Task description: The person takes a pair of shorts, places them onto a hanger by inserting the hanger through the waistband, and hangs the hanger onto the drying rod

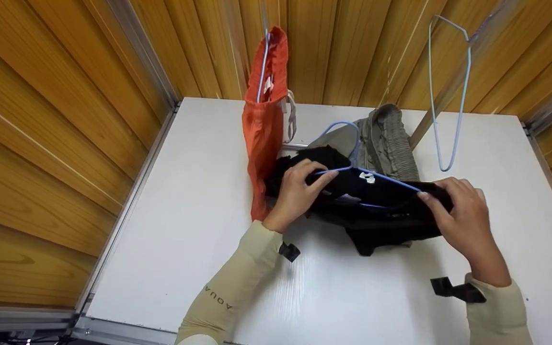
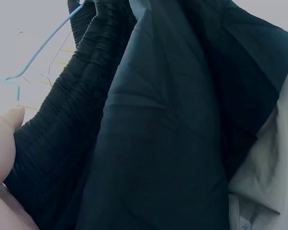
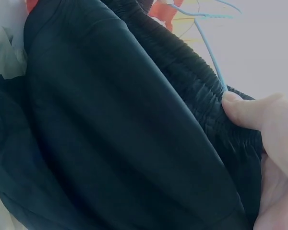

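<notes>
Black shorts (image 1: 391, 225) with a gathered elastic waistband hang on a blue wire hanger (image 1: 391, 179), whose wire runs inside the open waist. At the waistband's left end my left hand (image 1: 300, 189) pinches the cloth and the hanger wire between thumb and fingers. My right hand (image 1: 465, 211) grips the other end of the waistband, thumb on the near side; the right wrist view shows this thumb (image 3: 240, 109) beside the hanger's arm. Cloth hides some of the fingers. A white label (image 1: 367, 178) shows inside the waist.
Orange shorts (image 1: 264, 139) with a pale drawstring hang on another hanger at the left. Olive-grey bottoms (image 1: 393, 143) hang behind the black pair. A bare blue hanger (image 1: 460, 110) hangs at the right. Wood-patterned panels (image 1: 41, 143) surround the white board (image 1: 185, 239).
</notes>
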Demonstrator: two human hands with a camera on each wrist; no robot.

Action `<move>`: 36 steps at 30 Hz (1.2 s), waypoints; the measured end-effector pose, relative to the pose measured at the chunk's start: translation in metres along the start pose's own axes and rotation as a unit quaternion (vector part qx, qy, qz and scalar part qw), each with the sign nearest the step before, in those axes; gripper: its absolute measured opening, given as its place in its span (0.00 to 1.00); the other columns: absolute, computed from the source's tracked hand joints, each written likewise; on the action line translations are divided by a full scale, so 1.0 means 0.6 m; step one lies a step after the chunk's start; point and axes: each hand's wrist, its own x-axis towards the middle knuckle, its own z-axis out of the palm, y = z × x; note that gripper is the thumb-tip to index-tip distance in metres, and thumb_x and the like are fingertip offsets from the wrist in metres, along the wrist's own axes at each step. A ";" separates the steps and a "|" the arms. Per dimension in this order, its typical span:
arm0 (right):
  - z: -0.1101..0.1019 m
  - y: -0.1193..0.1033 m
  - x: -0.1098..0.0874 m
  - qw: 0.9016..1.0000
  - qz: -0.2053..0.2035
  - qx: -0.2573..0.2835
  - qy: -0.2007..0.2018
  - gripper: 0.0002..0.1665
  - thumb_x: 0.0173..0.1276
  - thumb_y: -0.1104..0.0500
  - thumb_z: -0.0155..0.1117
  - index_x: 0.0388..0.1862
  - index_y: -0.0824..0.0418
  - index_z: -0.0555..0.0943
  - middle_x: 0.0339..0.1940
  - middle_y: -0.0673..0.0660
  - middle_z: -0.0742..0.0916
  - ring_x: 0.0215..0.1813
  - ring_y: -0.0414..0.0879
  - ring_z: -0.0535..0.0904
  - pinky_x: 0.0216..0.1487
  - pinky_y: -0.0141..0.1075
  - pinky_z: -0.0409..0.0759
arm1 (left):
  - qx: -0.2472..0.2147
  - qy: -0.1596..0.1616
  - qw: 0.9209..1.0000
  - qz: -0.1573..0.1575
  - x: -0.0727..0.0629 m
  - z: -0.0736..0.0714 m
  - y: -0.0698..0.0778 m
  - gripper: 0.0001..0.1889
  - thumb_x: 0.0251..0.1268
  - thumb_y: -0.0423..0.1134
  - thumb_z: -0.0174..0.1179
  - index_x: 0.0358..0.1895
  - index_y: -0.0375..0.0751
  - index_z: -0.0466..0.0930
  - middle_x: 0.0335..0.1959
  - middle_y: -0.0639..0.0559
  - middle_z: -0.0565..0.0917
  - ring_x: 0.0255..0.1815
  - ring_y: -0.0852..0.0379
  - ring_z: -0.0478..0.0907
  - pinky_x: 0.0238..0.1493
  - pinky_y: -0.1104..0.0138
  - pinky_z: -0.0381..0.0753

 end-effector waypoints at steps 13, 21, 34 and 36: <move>-0.008 0.004 -0.005 1.000 0.003 0.005 0.009 0.08 0.60 0.68 0.67 0.35 0.70 0.77 0.32 0.64 0.82 0.42 0.19 0.59 0.44 0.38 0.56 | 0.032 0.014 0.999 0.033 -0.003 -0.005 -0.013 0.18 0.64 0.55 0.60 0.27 0.43 0.77 0.23 0.54 0.72 0.27 0.60 0.69 0.34 0.73 0.66; -0.017 0.008 -0.006 1.000 0.015 0.007 0.024 0.07 0.61 0.68 0.66 0.35 0.71 0.77 0.31 0.61 0.81 0.42 0.18 0.60 0.45 0.35 0.56 | 0.141 0.019 0.988 0.053 -0.003 -0.020 -0.018 0.24 0.66 0.60 0.54 0.23 0.44 0.68 0.18 0.56 0.60 0.22 0.59 0.65 0.35 0.67 0.58; -0.027 0.012 -0.009 0.998 0.036 0.040 0.011 0.09 0.63 0.64 0.68 0.39 0.68 0.80 0.36 0.29 0.75 0.41 0.22 0.68 0.46 0.23 0.60 | 0.181 0.055 0.980 0.064 -0.004 -0.025 -0.024 0.25 0.64 0.60 0.56 0.19 0.45 0.67 0.16 0.57 0.56 0.17 0.59 0.62 0.28 0.69 0.55; -0.029 0.013 -0.010 0.998 0.035 0.047 0.008 0.09 0.63 0.64 0.68 0.40 0.67 0.81 0.37 0.31 0.76 0.42 0.23 0.70 0.45 0.19 0.62 | 0.180 0.062 0.979 0.068 -0.004 -0.025 -0.024 0.25 0.64 0.60 0.56 0.19 0.45 0.67 0.16 0.57 0.55 0.17 0.59 0.61 0.27 0.69 0.54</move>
